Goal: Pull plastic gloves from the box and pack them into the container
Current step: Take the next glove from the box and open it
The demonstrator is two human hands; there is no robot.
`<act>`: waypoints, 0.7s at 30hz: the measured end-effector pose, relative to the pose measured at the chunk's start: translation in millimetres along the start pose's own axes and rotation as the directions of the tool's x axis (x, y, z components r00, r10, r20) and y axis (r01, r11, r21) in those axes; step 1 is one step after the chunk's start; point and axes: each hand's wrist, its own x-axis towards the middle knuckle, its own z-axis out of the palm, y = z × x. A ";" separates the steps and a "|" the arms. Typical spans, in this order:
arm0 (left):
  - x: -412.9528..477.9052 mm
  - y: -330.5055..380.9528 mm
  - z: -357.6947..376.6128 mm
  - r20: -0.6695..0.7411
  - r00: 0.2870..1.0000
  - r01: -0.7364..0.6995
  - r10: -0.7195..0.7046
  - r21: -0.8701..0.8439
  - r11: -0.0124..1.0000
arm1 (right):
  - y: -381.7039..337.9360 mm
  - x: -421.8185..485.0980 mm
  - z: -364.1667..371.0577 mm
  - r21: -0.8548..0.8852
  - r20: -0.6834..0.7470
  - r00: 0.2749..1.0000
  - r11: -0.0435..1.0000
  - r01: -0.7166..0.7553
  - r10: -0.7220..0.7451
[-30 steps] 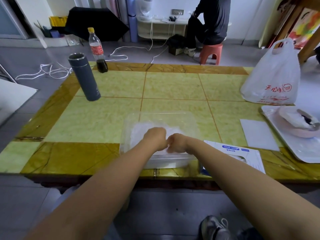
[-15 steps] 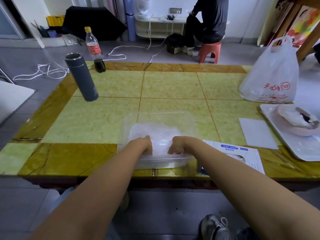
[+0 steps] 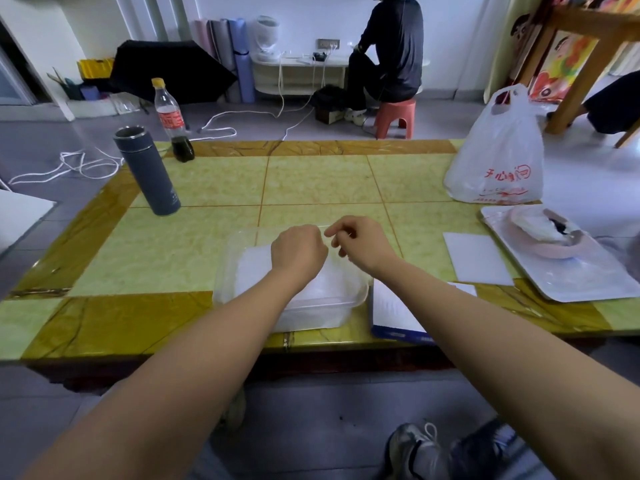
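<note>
Since half a second ago I have lifted both hands out of the container [image 3: 224, 299]; they now hover over its far rim instead of pressing down inside it.

**Layout, left to right.** The clear container sits at the near edge of the bench [image 3: 207, 185], about midway along it. A pale stack of gloves [image 3: 252, 268] lies inside. The left hand [image 3: 299, 252] is above the stack with its fingers curled under. The right hand [image 3: 362, 245] is just beside it, thumb and forefinger drawn close as if pinching. The glove box [image 3: 394, 313] lies flat against the container's right wall.

**Step in hand.** I judge this to be the return for another glove.
- The right hand should cross to the box opening and take a single layer by its edge.
- The pull should be slow, so that the next glove does not trail out with it.
- The left hand should steady the light container.
- The glove should be laid flat and pressed down from the middle outward to push out air.

**Not resolved.**
- I cannot tell whether either hand holds a film glove, because thin clear plastic would not show here.
- The left fingertips are hidden behind the knuckles.
- The right forearm covers the box opening.
- How full the container is cannot be read through its cloudy wall.
</note>
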 end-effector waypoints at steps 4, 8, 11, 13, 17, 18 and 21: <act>-12.7 54.3 5.2 -0.012 0.988 -0.151 0.153 -0.250 0.956 | 30.7 -17.3 -38.2 -0.073 -0.139 0.986 0.992 -0.101 0.090; -31.3 103.8 30.9 0.142 0.950 -0.216 0.278 -0.344 0.914 | 78.1 -41.0 -71.6 -0.171 -0.240 0.941 0.944 -0.283 0.238; -38.5 118.3 60.6 0.314 0.913 -0.168 0.260 -0.290 0.942 | 110.3 -54.5 -86.9 -0.210 -0.254 0.912 0.902 -0.377 0.322; -41.4 117.1 76.5 0.399 0.892 -0.132 0.211 -0.216 0.967 | 125.9 -61.8 -90.1 -0.258 -0.181 0.914 0.880 -0.399 0.362; -42.5 108.8 91.2 0.484 0.865 -0.076 0.132 -0.133 0.988 | 141.6 -68.7 -83.0 -0.372 -0.038 0.931 0.860 -0.349 0.362; -42.7 107.0 90.9 0.487 0.863 -0.074 0.132 -0.137 0.988 | 141.0 -68.6 -80.3 -0.403 -0.041 0.934 0.849 -0.342 0.356; -39.2 106.0 90.7 0.513 0.847 -0.053 0.138 -0.176 0.983 | 138.6 -63.9 -73.5 -0.524 -0.078 0.928 0.777 -0.350 0.365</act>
